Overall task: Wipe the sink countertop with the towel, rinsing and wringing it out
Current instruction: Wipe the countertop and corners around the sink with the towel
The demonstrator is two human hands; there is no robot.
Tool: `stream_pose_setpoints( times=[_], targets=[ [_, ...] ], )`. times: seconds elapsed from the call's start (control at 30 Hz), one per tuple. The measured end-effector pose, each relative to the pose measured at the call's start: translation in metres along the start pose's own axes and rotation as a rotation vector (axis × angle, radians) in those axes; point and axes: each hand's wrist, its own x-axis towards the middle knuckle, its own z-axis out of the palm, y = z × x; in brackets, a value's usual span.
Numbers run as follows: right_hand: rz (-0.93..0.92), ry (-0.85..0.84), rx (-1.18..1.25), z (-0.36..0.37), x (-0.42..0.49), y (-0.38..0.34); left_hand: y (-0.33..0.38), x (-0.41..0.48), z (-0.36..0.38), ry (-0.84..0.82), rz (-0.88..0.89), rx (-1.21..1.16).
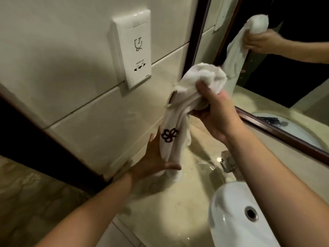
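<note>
Two hands hold the towel (179, 111) upright above the countertop (160, 207), left of the sink (231, 211). Your right hand (215, 114) clenches the bunched top; your left hand (156, 157) grasps the lower end, likely positioned for wringing.

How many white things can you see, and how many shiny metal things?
White things: 3 - towel, sink, wall socket panel
Shiny metal things: 2 - faucet, sink overflow ring
Total: 5
</note>
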Motion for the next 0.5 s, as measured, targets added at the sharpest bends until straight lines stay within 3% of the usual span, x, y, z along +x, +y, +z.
stream_pose_setpoints(
  times=[0.1, 0.23, 0.3, 0.43, 0.5],
  targets=[
    [0.025, 0.025, 0.142, 0.004, 0.013, -0.005, -0.01, 0.008, 0.004, 0.045, -0.013, -0.227],
    [0.077, 0.27, 0.114, -0.029, 0.046, 0.011, -0.031, 0.004, -0.012, 0.316, -0.14, -0.195],
    [0.147, 0.365, 0.101, -0.053, 0.061, 0.038, -0.041, -0.001, -0.028, 0.432, -0.118, -0.04],
    [0.329, 0.44, 0.114, -0.082, 0.091, 0.108, -0.06, -0.015, -0.033, 0.453, -0.185, 0.478],
    [0.393, 0.413, 0.052, -0.088, 0.105, 0.139, -0.079, -0.025, -0.022, 0.419, -0.12, 0.723]
  ],
)
